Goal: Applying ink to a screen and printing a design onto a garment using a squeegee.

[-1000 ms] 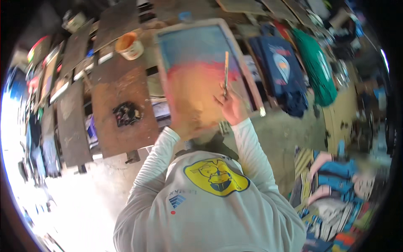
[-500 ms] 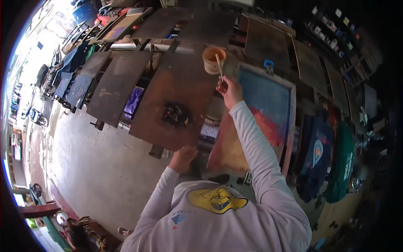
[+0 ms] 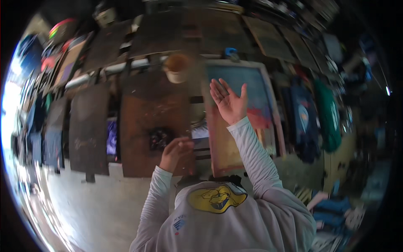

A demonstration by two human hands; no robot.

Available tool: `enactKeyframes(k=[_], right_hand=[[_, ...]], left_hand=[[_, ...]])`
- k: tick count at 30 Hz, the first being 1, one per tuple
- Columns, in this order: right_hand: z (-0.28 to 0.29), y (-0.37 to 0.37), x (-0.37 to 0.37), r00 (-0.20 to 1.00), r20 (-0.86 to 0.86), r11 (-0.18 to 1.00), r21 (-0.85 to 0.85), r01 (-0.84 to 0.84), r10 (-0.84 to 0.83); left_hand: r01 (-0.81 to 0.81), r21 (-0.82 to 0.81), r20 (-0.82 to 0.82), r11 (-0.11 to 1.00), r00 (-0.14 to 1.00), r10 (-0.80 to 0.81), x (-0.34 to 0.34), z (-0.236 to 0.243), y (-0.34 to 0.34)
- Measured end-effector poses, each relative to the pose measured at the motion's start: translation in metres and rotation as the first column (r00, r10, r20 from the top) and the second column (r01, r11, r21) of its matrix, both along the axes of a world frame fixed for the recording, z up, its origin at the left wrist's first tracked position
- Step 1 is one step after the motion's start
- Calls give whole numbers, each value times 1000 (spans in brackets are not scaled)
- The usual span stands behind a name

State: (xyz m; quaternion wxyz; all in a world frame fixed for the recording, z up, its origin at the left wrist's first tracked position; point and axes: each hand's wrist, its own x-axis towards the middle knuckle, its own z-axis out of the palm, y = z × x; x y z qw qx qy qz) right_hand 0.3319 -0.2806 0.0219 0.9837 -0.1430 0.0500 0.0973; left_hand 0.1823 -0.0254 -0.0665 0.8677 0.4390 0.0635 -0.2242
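Observation:
My right hand (image 3: 229,101) is held up, palm showing and fingers stretched, with nothing in it. Below it lies a wooden-framed printing screen (image 3: 268,80), its mesh stained blue, red and yellow. My left hand (image 3: 176,153), slightly blurred, hovers by the right edge of a brown board (image 3: 138,113), fingers loosely bent and nothing visible in them. A dark smeared patch (image 3: 160,138) marks that board. At its far end stands a pale tub (image 3: 176,75) with orange-brown inside; blur hides whether the stick is still in it.
More dark boards (image 3: 88,130) stand in rows to the left and far side. A small blue object (image 3: 231,52) sits at the screen's far edge. Folded dark blue (image 3: 303,122) and green (image 3: 328,117) garments hang over boards on the right. Concrete floor (image 3: 109,201) shows at lower left.
My right hand has let go of the stick at the tub and opened, drawing back over the screen. My left hand has risen toward the board. The view has turned.

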Motion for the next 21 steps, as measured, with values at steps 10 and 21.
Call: enactKeyframes(k=[10, 21], right_hand=[[6, -231, -142, 949, -32, 779, -580, 239, -315], [-162, -344, -275, 931, 117, -331, -944, -4, -345]], left_hand=[[525, 215, 352, 823, 745, -567, 97, -17, -228], [-180, 984, 27, -5, 171, -985, 152, -69, -506]])
